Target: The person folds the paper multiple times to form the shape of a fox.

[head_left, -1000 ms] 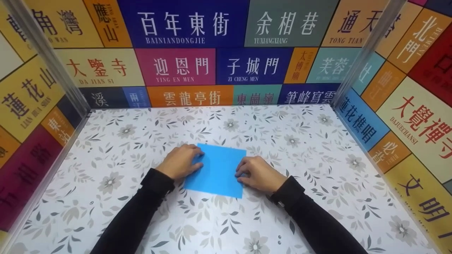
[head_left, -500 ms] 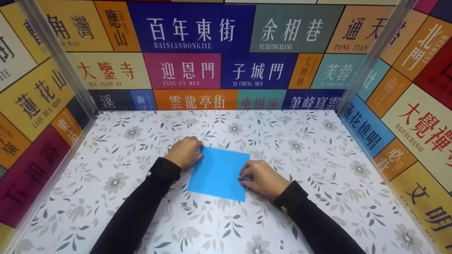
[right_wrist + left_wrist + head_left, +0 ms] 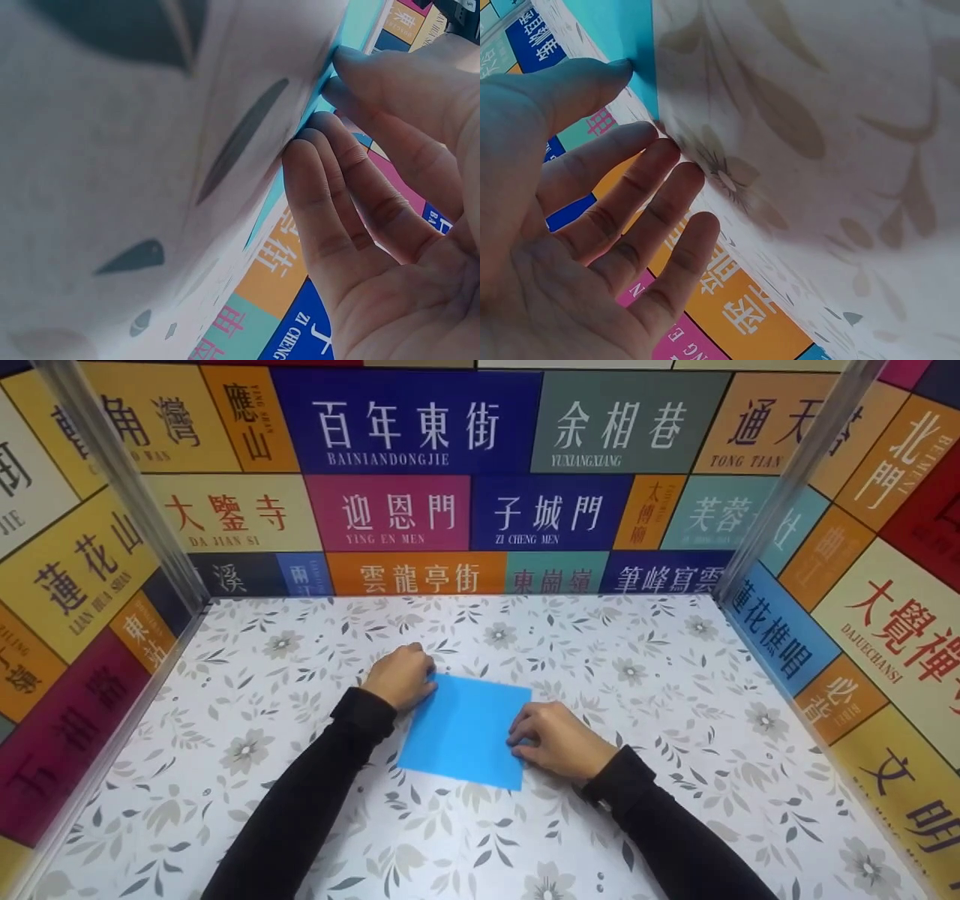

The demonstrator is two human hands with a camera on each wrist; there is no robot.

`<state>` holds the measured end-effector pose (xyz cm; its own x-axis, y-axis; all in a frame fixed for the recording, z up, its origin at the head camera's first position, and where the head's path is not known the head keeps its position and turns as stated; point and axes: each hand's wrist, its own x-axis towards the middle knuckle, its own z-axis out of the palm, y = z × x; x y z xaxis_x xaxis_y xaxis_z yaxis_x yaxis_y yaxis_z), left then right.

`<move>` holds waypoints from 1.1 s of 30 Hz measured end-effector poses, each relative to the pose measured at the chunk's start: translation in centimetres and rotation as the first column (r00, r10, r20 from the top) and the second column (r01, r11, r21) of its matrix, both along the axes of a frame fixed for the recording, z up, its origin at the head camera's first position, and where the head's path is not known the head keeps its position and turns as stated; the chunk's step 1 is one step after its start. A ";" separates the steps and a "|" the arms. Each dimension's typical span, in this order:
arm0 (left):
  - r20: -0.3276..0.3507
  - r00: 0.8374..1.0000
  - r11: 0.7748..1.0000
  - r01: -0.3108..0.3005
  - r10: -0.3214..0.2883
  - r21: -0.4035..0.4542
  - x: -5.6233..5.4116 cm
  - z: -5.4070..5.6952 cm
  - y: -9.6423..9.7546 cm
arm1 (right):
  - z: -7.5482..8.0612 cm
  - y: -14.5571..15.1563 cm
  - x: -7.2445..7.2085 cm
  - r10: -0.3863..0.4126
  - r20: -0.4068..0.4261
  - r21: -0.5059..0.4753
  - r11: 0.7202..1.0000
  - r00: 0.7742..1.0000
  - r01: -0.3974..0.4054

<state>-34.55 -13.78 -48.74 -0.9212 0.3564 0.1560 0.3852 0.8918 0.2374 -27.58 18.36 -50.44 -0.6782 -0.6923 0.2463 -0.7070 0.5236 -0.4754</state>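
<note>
A flat square sheet of blue paper (image 3: 469,731) lies slightly turned on the tabletop in the head view. My left hand (image 3: 400,676) is at its far left corner; in the left wrist view the thumb tip presses on the paper (image 3: 634,45), while the other fingers (image 3: 686,251) reach the surface by the edge, spread and only slightly bent. At the right edge rests my right hand (image 3: 562,739). The right wrist view shows its thumb and fingertips laid along the blue paper (image 3: 364,22), with the fingers (image 3: 307,180) fairly straight.
The tabletop (image 3: 247,825) has a white covering printed with grey leaves and flowers. Colourful sign-patterned panels form a back wall (image 3: 405,427) and a right wall (image 3: 892,607), with another along the left. Both arms wear black sleeves (image 3: 300,802).
My left hand has slid along the paper's left edge to its far corner. The right hand stays at the right edge. The head view has shifted slightly.
</note>
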 end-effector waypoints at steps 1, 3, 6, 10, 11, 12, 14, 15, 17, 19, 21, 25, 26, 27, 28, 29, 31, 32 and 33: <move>0.005 1.000 1.000 -0.003 0.003 -0.003 0.0 0.0 0.0 | 0.0 0.0 0.0 0.000 0.001 -0.002 1.000 1.000 0.000; 0.014 1.000 1.000 -0.009 0.009 -0.006 -0.1 0.0 0.1 | -0.1 0.0 0.1 -0.004 0.007 -0.002 1.000 1.000 0.004; 0.025 1.000 1.000 -0.016 0.016 0.007 -0.2 0.0 0.3 | 0.0 0.0 0.1 -0.014 0.021 0.006 1.000 1.000 0.014; 0.029 0.999 0.999 -0.025 0.023 0.039 -0.2 -0.2 0.5 | 0.1 -0.1 0.2 -0.029 0.036 0.016 0.999 0.999 0.028; 0.030 0.999 0.999 -0.027 0.025 0.047 -0.2 -0.2 0.5 | 0.1 -0.1 0.2 -0.029 0.036 0.016 0.999 0.999 0.029; 0.032 0.999 0.998 -0.029 0.028 0.054 -0.2 -0.2 0.6 | 0.1 -0.1 0.2 -0.029 0.037 0.017 0.999 0.999 0.029; 0.035 0.999 0.998 -0.033 0.031 0.060 -0.2 -0.2 0.6 | 0.0 -0.2 0.2 -0.030 0.039 0.017 0.999 0.999 0.030; 0.036 0.999 0.998 -0.036 0.033 0.061 -0.2 -0.2 0.6 | 0.0 -0.2 0.1 -0.031 0.040 0.017 0.999 0.999 0.030; 0.038 0.999 0.997 -0.038 0.036 0.061 -0.3 -0.2 0.7 | -0.1 -0.1 0.1 -0.032 0.041 0.016 0.999 0.999 0.031; 0.037 0.999 0.997 -0.040 0.038 0.060 -0.3 -0.3 0.7 | -0.1 -0.1 0.0 -0.031 0.042 0.016 0.999 0.999 0.031; 0.034 0.999 0.997 -0.039 0.037 0.060 -0.3 -0.3 0.7 | -0.2 -0.1 0.0 -0.027 0.037 0.013 1.000 0.999 0.026; 0.022 0.999 0.996 -0.036 0.035 0.085 -0.3 -0.5 0.7 | -0.2 0.0 0.0 -0.014 0.026 0.009 1.000 1.000 0.013; 0.019 0.999 0.995 -0.036 0.034 0.090 -0.3 -0.6 0.7 | -0.2 0.0 0.0 -0.013 0.027 0.010 1.000 1.000 0.013; 0.016 0.999 0.995 -0.036 0.035 0.094 -0.3 -0.6 0.7 | -0.2 -0.1 0.0 -0.015 0.031 0.011 1.000 0.999 0.014; 0.015 0.999 0.995 -0.038 0.036 0.097 -0.3 -0.6 0.7 | -0.1 -0.1 0.1 -0.017 0.034 0.014 1.000 0.999 0.016; 0.016 0.999 0.994 -0.040 0.038 0.098 -0.3 -0.6 0.7 | -0.1 -0.1 0.1 -0.020 0.039 0.018 1.000 0.999 0.020; 0.016 0.999 0.995 -0.043 0.042 0.094 -0.2 -0.6 0.7 | 0.0 -0.1 0.1 -0.031 0.048 0.024 0.999 0.998 0.030; 0.018 0.999 0.995 -0.045 0.043 0.094 -0.3 -0.6 0.7 | 0.0 -0.1 0.1 -0.034 0.051 0.026 0.999 0.998 0.033; 0.019 0.999 0.994 -0.046 0.044 0.094 -0.3 -0.6 0.7 | 0.0 -0.1 0.1 -0.037 0.053 0.027 0.999 0.998 0.036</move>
<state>-34.82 -13.07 -49.33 -0.9387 0.2990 0.1714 0.3405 0.8812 0.3278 -27.46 18.22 -50.49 -0.7147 -0.6728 0.1914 -0.6615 0.5611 -0.4975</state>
